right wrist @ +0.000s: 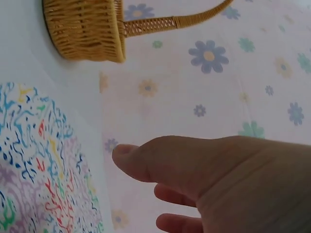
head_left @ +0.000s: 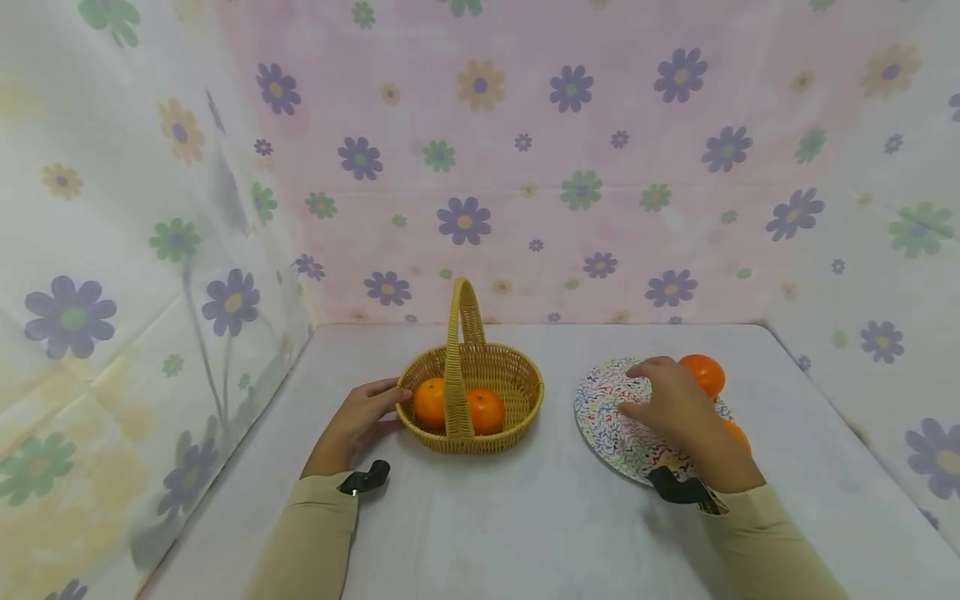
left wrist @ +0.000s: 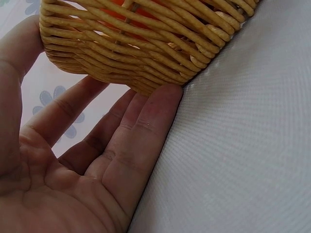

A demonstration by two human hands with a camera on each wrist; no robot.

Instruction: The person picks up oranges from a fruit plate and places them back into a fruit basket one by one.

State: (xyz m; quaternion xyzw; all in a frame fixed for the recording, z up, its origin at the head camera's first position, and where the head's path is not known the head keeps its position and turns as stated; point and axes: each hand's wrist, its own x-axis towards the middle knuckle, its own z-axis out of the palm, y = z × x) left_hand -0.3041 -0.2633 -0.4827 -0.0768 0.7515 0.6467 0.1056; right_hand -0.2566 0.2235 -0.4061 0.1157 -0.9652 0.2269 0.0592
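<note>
A yellow wicker basket (head_left: 513, 433) with a tall arched handle stands left of the middle of the table. Two oranges lie in it, a left orange (head_left: 430, 403) and a right orange (head_left: 486, 411), partly behind the handle. My left hand (head_left: 365, 417) holds the basket's left end, its thumb at the rim and its fingers (left wrist: 141, 126) along the woven side, low by the table. Over a round plate (head_left: 600, 408) with a multicoloured squiggle pattern hovers my right hand (head_left: 675, 408), thumb and fingers apart, holding nothing. Beside it are a far orange (head_left: 702, 375) and a near orange (head_left: 738, 435), both partly hidden.
A white cloth covers the table (head_left: 480, 525). Flower-print fabric (head_left: 525, 183) hangs at the back and on both sides. Bare tabletop separates basket and plate.
</note>
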